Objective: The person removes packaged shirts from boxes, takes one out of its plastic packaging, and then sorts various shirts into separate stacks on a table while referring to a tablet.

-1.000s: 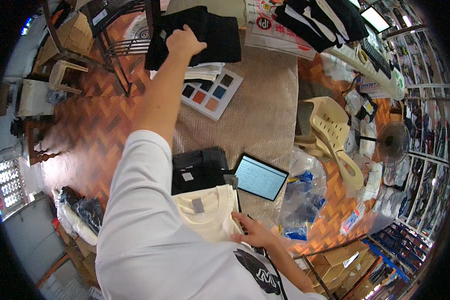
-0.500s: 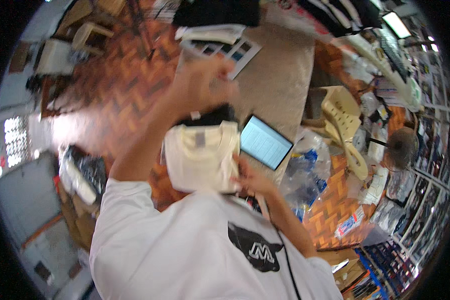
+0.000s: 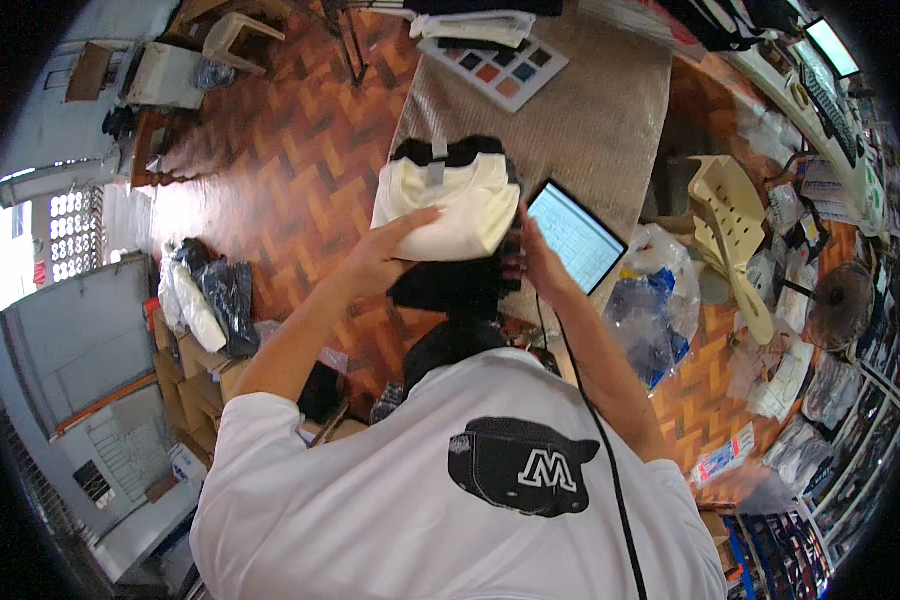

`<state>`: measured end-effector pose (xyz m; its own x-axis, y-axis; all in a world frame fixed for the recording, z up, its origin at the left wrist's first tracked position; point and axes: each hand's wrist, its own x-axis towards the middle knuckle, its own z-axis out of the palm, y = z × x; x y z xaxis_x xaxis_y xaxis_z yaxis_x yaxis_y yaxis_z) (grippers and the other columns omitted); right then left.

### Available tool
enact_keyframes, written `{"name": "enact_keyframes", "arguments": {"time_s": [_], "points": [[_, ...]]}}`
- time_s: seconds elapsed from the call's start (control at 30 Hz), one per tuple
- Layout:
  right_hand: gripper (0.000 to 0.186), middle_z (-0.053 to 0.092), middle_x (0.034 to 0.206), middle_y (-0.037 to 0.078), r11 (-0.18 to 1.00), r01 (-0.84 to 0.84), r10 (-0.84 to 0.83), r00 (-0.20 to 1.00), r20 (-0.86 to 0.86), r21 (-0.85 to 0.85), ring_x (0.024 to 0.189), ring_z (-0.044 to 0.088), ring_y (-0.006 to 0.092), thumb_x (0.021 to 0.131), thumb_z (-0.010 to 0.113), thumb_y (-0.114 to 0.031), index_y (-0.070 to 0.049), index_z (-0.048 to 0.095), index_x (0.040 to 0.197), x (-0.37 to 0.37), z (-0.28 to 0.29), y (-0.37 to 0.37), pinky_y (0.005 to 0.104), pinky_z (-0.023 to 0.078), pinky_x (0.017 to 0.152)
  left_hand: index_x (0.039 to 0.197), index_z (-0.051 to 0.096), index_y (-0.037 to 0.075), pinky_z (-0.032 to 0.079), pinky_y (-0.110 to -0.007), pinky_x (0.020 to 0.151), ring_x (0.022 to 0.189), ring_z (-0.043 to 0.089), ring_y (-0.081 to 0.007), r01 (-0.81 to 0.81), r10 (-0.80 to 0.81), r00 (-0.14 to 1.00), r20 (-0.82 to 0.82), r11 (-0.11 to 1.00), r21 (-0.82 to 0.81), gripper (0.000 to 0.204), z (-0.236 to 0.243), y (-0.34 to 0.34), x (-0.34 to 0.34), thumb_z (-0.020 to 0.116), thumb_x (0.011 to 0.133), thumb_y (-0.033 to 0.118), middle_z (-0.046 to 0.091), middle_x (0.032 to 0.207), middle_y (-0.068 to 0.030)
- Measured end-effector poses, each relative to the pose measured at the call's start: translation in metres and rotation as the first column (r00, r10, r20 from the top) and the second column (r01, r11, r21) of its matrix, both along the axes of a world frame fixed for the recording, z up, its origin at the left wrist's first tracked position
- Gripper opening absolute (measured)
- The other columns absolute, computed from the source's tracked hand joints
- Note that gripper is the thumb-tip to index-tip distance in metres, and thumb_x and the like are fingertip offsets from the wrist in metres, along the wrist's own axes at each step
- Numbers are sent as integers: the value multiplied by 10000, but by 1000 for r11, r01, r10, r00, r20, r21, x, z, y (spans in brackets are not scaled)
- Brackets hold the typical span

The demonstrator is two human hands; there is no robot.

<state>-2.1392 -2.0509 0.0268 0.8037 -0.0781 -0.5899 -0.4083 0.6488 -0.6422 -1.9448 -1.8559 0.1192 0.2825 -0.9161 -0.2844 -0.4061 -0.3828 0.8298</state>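
Nearest: wearer's white T-shirt (image 3: 370, 480), dark print on chest, black cord (image 3: 610, 455) running down it. Left grip (image 3: 378, 258) closed on the near left edge of a folded cream shirt (image 3: 455, 215), thumb on top. Right grip (image 3: 540, 262) partly open at the shirt's right side; whether it has hold, cannot tell. Cream shirt lies over black cloth (image 3: 467, 150), which shows past its far edge, at the near end of the surface (image 3: 590, 130). Just right of it, lit tablet (image 3: 578, 238), tilted. Further right, clear-and-blue plastic bag (image 3: 655, 310), then beige chair (image 3: 722, 215). Far along the surface: colour-swatch card (image 3: 510, 88), folded white cloth (image 3: 480, 27) overlapping its far edge.
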Motion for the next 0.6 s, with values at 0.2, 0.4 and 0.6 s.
{"name": "enact_keyframes", "arguments": {"time_s": [0.2, 0.4, 0.6], "points": [[810, 178, 1534, 136, 964, -93, 130, 982, 135, -249, 1385, 214, 287, 903, 585, -394, -167, 92, 1504, 11, -8, 5, 388, 236, 1093, 1311, 414, 35, 470, -398, 936, 1045, 584, -241, -812, 746, 445, -496, 570, 128, 524, 60, -47, 106, 642, 875, 217, 528, 1225, -133], [783, 366, 1428, 173, 951, -167, 150, 985, -84, -262, 1249, 400, 258, 897, 610, -336, -178, 139, 1502, 18, 5, -16, 331, 322, 1039, 1261, 478, -8, 484, -370, 871, 973, 608, -262, -790, 708, 607, -361, 491, -367, 454, 102, -211, 257, 600, 886, 216, 608, 1100, -139], [822, 407, 1306, 126, 935, -285, 262, 956, -131, -212, 1159, 409, 223, 863, 659, -318, -146, 166, 1498, 23, 8, -24, 331, 372, 958, 1215, 522, -22, 482, -365, 862, 973, 620, -309, -417, 452, 695, 558, 887, -199, 472, -43, -392, 408, 573, 828, 244, 627, 1083, -203]]}}
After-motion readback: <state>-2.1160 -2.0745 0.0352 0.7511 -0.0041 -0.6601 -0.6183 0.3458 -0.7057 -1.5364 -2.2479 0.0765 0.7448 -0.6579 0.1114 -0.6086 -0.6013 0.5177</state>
